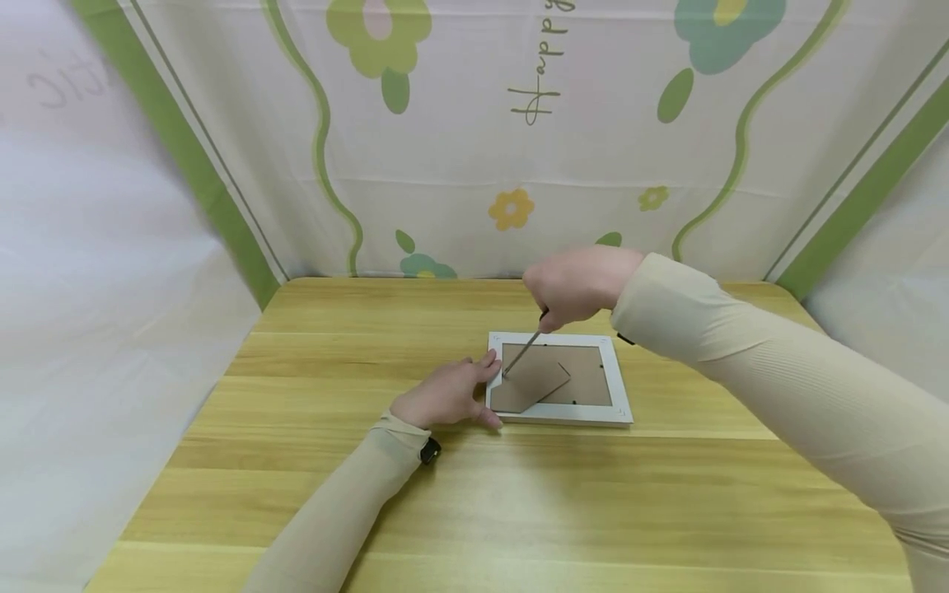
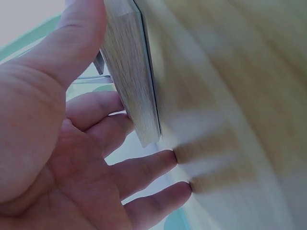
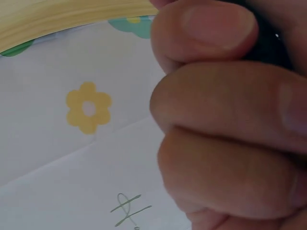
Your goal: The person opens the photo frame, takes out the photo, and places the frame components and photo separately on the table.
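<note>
A white-bordered picture frame (image 1: pixel 621 387) lies back side up on the table, its brown backing board (image 1: pixel 586 387) showing, with small black tabs along the inner edge. My left hand (image 1: pixel 448 394) is at the frame's left end, fingers extended and thumb by the near corner. In the left wrist view two fingers touch the frame's wood-grained edge (image 2: pixel 127 62), and the other two fingertips meet the table. Raised over the frame, my right hand (image 1: pixel 574 284) grips a screwdriver (image 1: pixel 525 352) by its dark handle. Its thin shaft slants down to the left inner edge of the frame.
The wooden table (image 1: pixel 593 511) ends at a white curtain (image 1: pixel 445 148) printed with flowers. White cloth (image 1: pixel 96 288) also hangs at the left side. A propped stand leg (image 1: pixel 552 390) lies angled across the backing board.
</note>
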Motion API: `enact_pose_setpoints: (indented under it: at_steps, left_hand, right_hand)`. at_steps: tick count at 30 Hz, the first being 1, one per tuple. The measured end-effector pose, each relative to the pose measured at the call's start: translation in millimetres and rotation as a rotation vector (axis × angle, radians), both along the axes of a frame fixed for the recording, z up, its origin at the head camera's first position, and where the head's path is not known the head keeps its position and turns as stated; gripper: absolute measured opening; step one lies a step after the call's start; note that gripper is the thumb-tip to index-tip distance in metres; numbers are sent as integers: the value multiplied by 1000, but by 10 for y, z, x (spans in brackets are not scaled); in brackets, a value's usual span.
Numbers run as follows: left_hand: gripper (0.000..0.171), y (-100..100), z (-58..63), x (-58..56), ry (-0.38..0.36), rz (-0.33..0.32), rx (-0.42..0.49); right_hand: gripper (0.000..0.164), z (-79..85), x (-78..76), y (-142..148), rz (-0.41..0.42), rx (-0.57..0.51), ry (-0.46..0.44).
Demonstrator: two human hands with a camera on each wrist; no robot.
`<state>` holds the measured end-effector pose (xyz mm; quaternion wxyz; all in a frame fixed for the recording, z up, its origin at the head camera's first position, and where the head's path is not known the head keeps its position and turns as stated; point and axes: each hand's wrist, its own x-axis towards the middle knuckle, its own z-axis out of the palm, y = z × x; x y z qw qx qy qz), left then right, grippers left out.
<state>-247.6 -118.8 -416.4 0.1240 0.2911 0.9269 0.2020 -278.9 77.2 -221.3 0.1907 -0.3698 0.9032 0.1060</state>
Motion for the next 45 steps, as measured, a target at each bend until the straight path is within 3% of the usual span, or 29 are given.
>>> enact_pose_setpoints:
  at_steps: [3,19,38,45]
  left_hand:
    - [98,2,2,-1,-10,1,8]
    - [100,22,-20,-22,5,-9,10]
    - [99,9,-19,-19,-65,55,26]
    - [99,37,-14,-14,-72,37,27]
  right_hand:
    - [24,41,38,-97,-23,44,28]
    - [31,137,99,-435,-33,180,78]
    - [14,135,177,-645,-3,267,184]
    - [41,130,127,-516,-25,204,157]
